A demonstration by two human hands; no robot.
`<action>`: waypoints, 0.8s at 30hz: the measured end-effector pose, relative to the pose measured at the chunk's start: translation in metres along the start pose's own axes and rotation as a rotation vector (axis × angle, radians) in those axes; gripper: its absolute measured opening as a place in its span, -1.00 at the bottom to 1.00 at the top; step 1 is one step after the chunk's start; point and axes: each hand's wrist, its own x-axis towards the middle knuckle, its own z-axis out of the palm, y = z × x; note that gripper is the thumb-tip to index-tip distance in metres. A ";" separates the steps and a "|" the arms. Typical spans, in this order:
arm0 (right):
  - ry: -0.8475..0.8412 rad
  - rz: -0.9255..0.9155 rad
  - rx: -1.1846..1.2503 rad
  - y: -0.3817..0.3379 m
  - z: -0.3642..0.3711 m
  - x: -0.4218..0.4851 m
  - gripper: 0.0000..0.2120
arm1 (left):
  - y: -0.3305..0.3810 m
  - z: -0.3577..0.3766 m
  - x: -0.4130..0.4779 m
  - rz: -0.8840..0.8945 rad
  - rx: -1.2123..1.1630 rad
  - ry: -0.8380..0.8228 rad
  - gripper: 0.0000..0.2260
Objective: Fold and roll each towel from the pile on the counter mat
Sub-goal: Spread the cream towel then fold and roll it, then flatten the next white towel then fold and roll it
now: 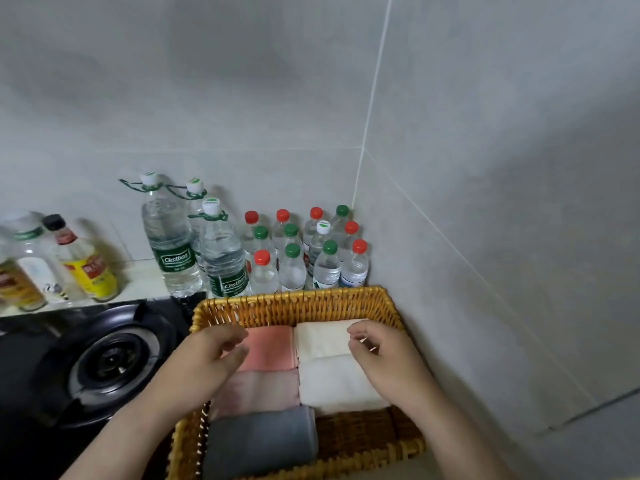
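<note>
left hand (214, 355) loosely curled, holding nothing, right hand (377, 355) curled over cream towel (322, 337) (pinch unclear); both above wicker basket (294, 301)

Two hands in view, both mine. My left hand (211, 358) is bare: skin only on the back, the thumb and the fingers. Its fingertips are blurred, so I cannot report nail detail. My right hand (377, 351) is bare as well, with the knuckle ridges plainly marked across its back. My left forearm (138, 420) and right forearm (460, 431) are uncovered along their whole visible length, from wrist to the frame's lower edge.
</note>
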 end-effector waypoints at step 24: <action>-0.259 -0.173 0.063 -0.053 0.023 -0.076 -0.82 | -0.007 -0.044 -0.165 -0.267 -0.065 0.332 -0.86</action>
